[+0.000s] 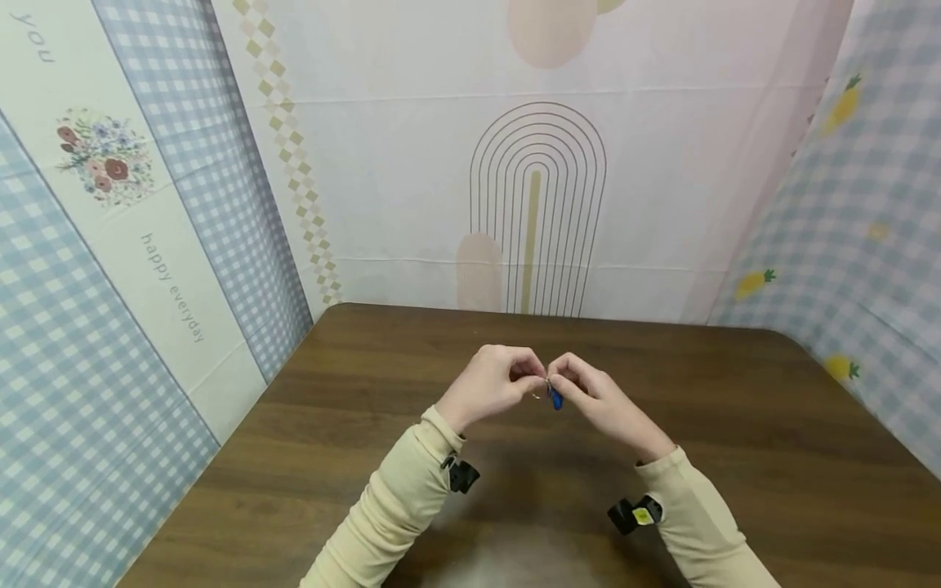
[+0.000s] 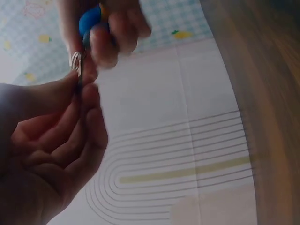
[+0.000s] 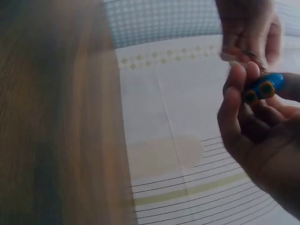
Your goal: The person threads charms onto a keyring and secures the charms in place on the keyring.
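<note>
Above the table, my left hand (image 1: 494,382) and right hand (image 1: 601,402) meet fingertip to fingertip around a small keychain. Its metal split ring (image 2: 76,61) is pinched between the thumb and fingers of my left hand, as the left wrist view shows. A small blue charm (image 3: 274,84) with orange-rimmed round spots sits at my right fingers, which pinch the keychain near where charm and ring join. In the head view the blue charm (image 1: 556,400) hangs just below the fingertips. The exact join is hidden by the fingers.
A brown wooden table (image 1: 353,490) lies beneath both hands. A white patterned cloth (image 1: 412,188) hangs behind it, with blue checked cloths (image 1: 66,269) at the sides. Each sleeved wrist carries a small black camera (image 1: 461,475).
</note>
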Tool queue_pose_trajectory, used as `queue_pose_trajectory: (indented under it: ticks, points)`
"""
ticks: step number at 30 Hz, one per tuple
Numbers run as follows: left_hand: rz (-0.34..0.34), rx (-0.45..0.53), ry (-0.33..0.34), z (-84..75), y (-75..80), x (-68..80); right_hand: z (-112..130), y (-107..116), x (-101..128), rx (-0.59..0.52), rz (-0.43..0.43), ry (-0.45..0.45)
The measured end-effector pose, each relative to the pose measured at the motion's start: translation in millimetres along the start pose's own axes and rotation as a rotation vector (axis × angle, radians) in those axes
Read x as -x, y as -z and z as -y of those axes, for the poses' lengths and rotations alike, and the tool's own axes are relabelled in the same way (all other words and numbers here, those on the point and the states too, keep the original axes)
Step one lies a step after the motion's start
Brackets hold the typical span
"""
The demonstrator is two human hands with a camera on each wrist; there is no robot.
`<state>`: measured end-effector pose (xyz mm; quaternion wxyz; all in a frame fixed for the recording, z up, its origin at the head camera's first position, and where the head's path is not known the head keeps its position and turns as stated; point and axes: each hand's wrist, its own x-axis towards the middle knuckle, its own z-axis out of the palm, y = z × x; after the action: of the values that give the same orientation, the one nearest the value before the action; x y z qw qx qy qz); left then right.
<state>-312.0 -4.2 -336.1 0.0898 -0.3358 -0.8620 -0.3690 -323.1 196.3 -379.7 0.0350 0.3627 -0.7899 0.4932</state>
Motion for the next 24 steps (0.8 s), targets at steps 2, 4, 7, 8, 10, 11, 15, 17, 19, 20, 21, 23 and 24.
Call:
queue_pose_trajectory:
  ticks: [2,4,7,8,10,11,15,17,19,20,21,23,24]
  points:
    - [0.067,-0.017,0.046,4.5,1.9,0.6,-3.4,0.0,0.7,-0.092,0.074,-0.084]
    - [0.131,-0.041,0.081,9.6,3.3,0.4,-6.9,0.8,1.2,-0.135,0.13,-0.146]
    - [0.223,-0.093,0.123,19.4,1.6,-0.7,-12.7,3.0,3.3,-0.092,0.188,-0.21]
    - [0.254,-0.122,0.127,23.3,-0.3,-1.0,-15.2,3.1,4.2,-0.063,0.203,-0.213]
    - [0.315,-0.191,0.139,30.7,-6.1,-1.2,-20.5,2.1,6.2,-0.009,0.236,-0.215]
    - [0.343,-0.22,0.145,34.5,-9.9,-1.2,-23.1,0.9,7.4,0.015,0.254,-0.215]
    - [0.456,-0.296,0.177,45.4,-25.1,0.8,-31.7,-8.5,11.0,0.122,0.342,-0.189]
    - [0.498,-0.313,0.197,48.9,-31.3,2.2,-34.7,-14.3,11.5,0.176,0.386,-0.167]
    - [0.535,-0.335,0.212,51.8,-36.2,3.3,-36.5,-20.1,10.5,0.239,0.421,-0.144]
    - [0.547,-0.35,0.217,53.2,-38.2,3.9,-36.9,-22.7,9.9,0.259,0.434,-0.144]
    - [0.556,-0.367,0.215,54.7,-40.0,4.2,-37.1,-24.8,9.2,0.281,0.448,-0.143]
    - [0.57,-0.389,0.21,57.1,-43.0,5.3,-36.6,-28.2,8.2,0.316,0.464,-0.152]
    - [0.576,-0.398,0.204,58.3,-44.3,5.7,-36.2,-29.6,7.6,0.327,0.471,-0.158]
